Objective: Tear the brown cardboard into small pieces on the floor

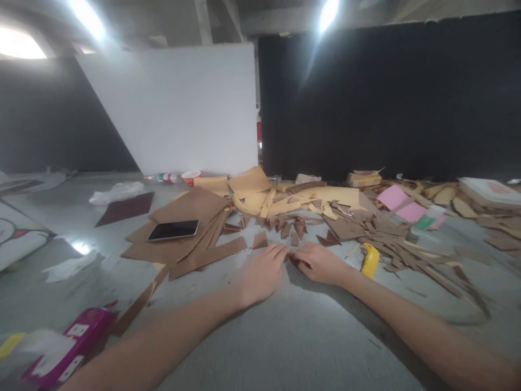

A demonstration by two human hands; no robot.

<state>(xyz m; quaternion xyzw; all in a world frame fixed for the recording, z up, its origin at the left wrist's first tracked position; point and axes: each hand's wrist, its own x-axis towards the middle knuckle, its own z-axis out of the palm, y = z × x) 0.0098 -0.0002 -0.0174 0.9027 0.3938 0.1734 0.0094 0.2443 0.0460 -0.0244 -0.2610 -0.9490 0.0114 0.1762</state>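
Head view: two bare arms reached forward over a grey table (309, 342).
Hands: the left hand (264, 276) and right hand (319, 264) met near the middle, palms down, fingertips almost touching. Whether they pinched anything could not be told; the fingers hid what lay between them.
Scraps: small brown scraps (259, 240), many of them pointed, lay just beyond the fingertips, the nearest close to the left hand.
Sheets: larger brown sheets (191, 203) were stacked left of the scraps, with a dark-screened phone (173, 230) flat on top.
Yellow tool: a yellow tool (370, 260), perhaps a cutter, lay just past the right forearm; no blade could be made out.
Strips: thin brown strips (401, 247) were heaped to its right, near some pink paper (396, 198).
Purple case: a purple case (95, 325) lay at lower left, beside the left arm.
Risks: a small piece could have slipped away among look-alike scraps, since they lay so close. A sideways sweep of the right arm might have knocked the yellow tool, or met an edge if one was exposed. Pulling a lower sheet could have slid the phone.
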